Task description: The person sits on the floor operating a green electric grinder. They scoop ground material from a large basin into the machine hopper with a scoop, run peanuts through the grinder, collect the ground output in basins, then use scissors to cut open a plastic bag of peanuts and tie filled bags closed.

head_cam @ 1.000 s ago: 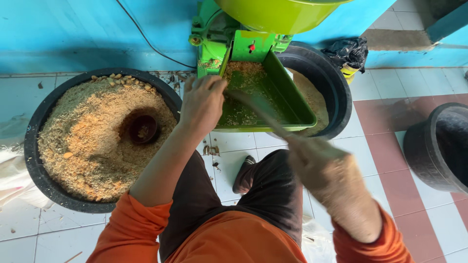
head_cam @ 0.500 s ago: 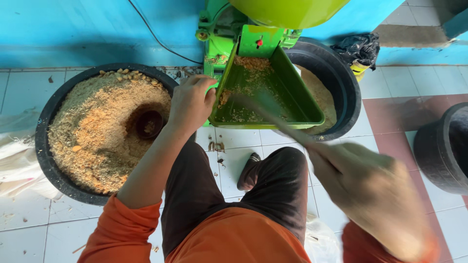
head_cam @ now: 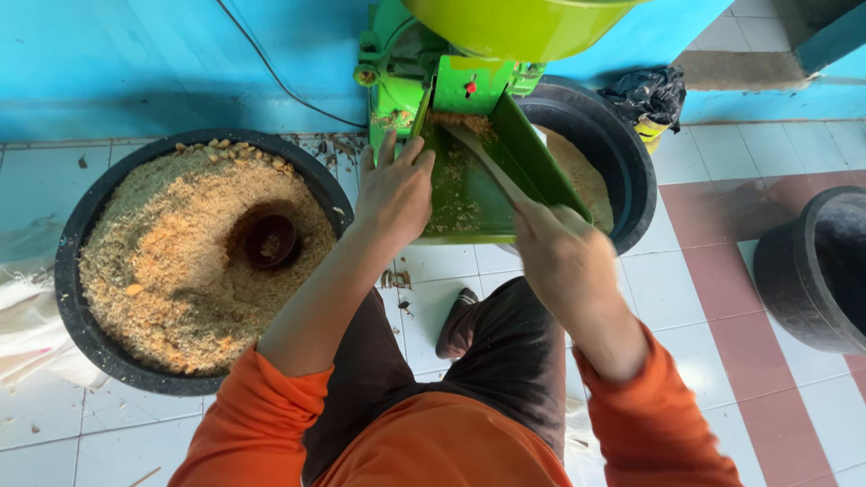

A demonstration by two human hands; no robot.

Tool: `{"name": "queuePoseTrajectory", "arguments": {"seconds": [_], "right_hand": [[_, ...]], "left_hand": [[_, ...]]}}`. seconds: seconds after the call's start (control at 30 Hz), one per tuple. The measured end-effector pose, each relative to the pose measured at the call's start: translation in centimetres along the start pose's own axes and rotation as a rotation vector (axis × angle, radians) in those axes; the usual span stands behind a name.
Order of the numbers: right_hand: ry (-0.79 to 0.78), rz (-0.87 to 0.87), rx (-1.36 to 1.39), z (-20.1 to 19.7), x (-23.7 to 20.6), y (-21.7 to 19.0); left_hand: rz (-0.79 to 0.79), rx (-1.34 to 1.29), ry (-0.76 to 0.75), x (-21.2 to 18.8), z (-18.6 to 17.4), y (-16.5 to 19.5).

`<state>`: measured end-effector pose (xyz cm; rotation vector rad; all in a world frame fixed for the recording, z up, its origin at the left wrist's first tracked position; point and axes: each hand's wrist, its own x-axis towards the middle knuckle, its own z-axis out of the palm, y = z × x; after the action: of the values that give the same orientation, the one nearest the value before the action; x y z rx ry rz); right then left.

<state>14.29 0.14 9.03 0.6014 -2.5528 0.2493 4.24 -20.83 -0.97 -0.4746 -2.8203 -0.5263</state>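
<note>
Green metal chute (head_cam: 532, 171) sits at upper centre of the frame, sloping down out of the green grinder (head_cam: 406, 81). Right hand (head_cam: 564, 257) is closed around a wooden stick (head_cam: 492, 167); the stick tip is now up at the chute mouth, where half a second ago it lay lower across the tray. Brown meal that covered the tray earlier is mostly cleared, with a clump left at the top. Left hand (head_cam: 394, 191) rests on the chute's left rim, fingers spread, gripping nothing; it has barely moved. Black tub (head_cam: 194, 261) at left is heaped with coarse meal, a small bowl (head_cam: 269, 240) sunk in it. Second black tub (head_cam: 622, 171) is under the chute's end, upper right. Likely clearing a clog.
</note>
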Motion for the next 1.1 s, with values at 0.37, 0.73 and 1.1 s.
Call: {"name": "queuePoseTrajectory", "arguments": {"seconds": [0.37,0.73,1.1], "right_hand": [[-0.002,0.035,-0.098,1.6,0.2,2.9],[-0.097,0.099,-0.046,4.2,0.6,2.0],[-0.139,0.208,-0.086,4.2,1.2,3.1]], "left_hand": [[0.093,-0.020,-0.062,0.9,1.5,-1.4],[0.095,0.045,-0.122,0.8,0.5,-1.0],[0.142,0.084,-0.075,0.5,1.3,-1.7]]}}
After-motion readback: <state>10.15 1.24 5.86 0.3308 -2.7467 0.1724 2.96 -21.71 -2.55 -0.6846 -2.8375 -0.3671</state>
